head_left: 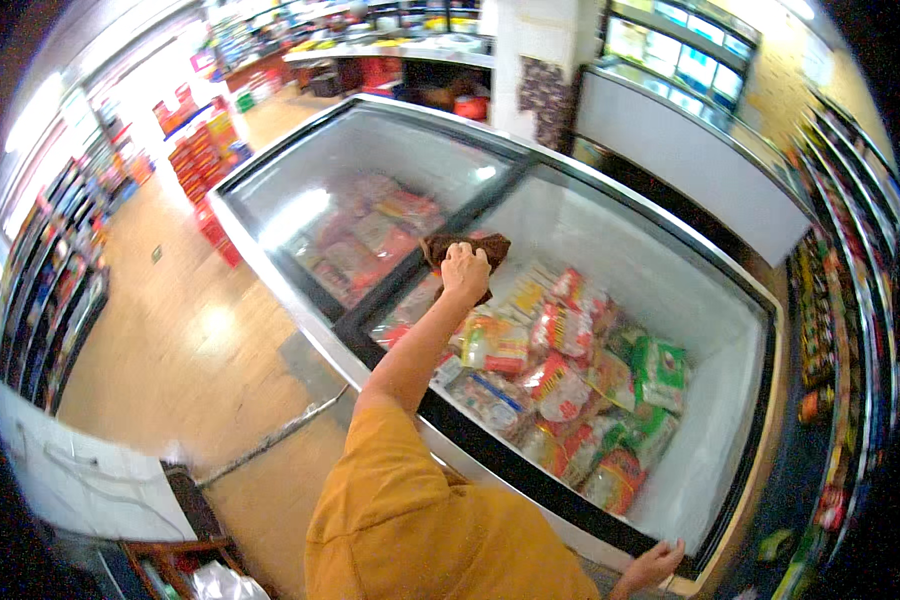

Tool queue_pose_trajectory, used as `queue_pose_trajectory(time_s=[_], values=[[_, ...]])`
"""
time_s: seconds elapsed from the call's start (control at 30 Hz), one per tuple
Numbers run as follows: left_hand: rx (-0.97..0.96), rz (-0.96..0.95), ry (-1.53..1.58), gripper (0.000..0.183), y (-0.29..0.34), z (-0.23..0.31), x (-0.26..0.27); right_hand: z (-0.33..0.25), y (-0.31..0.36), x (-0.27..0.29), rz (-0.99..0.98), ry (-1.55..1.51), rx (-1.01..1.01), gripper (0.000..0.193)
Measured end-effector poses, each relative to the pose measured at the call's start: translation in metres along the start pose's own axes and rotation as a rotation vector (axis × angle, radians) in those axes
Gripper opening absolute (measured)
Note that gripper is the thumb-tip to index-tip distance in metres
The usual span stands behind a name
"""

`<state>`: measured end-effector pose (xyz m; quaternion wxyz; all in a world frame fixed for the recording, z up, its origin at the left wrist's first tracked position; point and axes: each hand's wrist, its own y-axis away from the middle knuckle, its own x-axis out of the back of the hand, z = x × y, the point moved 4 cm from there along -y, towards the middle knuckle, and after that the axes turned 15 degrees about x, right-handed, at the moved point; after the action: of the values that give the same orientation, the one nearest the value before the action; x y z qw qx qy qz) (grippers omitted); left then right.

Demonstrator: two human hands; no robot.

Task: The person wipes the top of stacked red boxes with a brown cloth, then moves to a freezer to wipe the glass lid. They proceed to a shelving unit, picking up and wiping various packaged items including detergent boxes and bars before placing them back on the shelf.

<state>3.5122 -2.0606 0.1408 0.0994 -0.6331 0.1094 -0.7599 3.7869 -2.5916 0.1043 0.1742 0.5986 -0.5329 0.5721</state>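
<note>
My left hand [465, 270] is closed on a dark brown cloth [492, 247], arm stretched out over the chest freezer [300, 290]. The cloth is bunched under my fingers, on the freezer's top beside the dark middle bar [400, 278]. At the near right corner of the freezer my right hand [652, 568] rests by the frame, fingers stretched out and holding nothing. Beneath the see-through top lie packs of frozen food [560, 390] in red, white, yellow and green wrappers. More packs [375, 235] show dimly under the left pane, which carries a bright reflection.
Shelves of goods [820, 330] run along the right wall. A white counter [670, 150] and a pillar [535, 70] stand behind the freezer. Stacked red boxes [198, 165] stand on the wooden floor [190, 310] to the left. A cable [280, 435] crosses the floor.
</note>
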Motion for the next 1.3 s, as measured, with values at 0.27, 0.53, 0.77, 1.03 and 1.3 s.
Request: queue_pose_trajectory(time_s=[0.27, 0.53, 0.77, 1.03, 1.3], values=[[-0.065, 0.126, -0.102, 0.025, 0.058, -0.030, 0.015, -0.058, -0.003, 0.053, 0.014, -0.088, 0.153, 0.033], [-0.365, 0.026, -0.008, 0.031, 0.122, 0.039, 0.019, -0.043, 0.000, 0.047, 0.045, -0.088, 0.182, 0.034], [-0.803, 0.109, 0.245, 0.021, 0.200, 0.125, 0.028, -0.056, -0.002, 0.057, -0.077, -0.113, 0.071, 0.034], [-1.485, -0.239, 0.593, 0.027, 0.303, 0.170, 0.047, -0.054, -0.001, 0.056, -0.087, -0.088, 0.024, 0.035], [-1.384, -0.277, 0.598, 0.030, 0.252, 0.169, 0.034, -0.050, 0.000, 0.050, -0.048, -0.085, 0.018, 0.036]])
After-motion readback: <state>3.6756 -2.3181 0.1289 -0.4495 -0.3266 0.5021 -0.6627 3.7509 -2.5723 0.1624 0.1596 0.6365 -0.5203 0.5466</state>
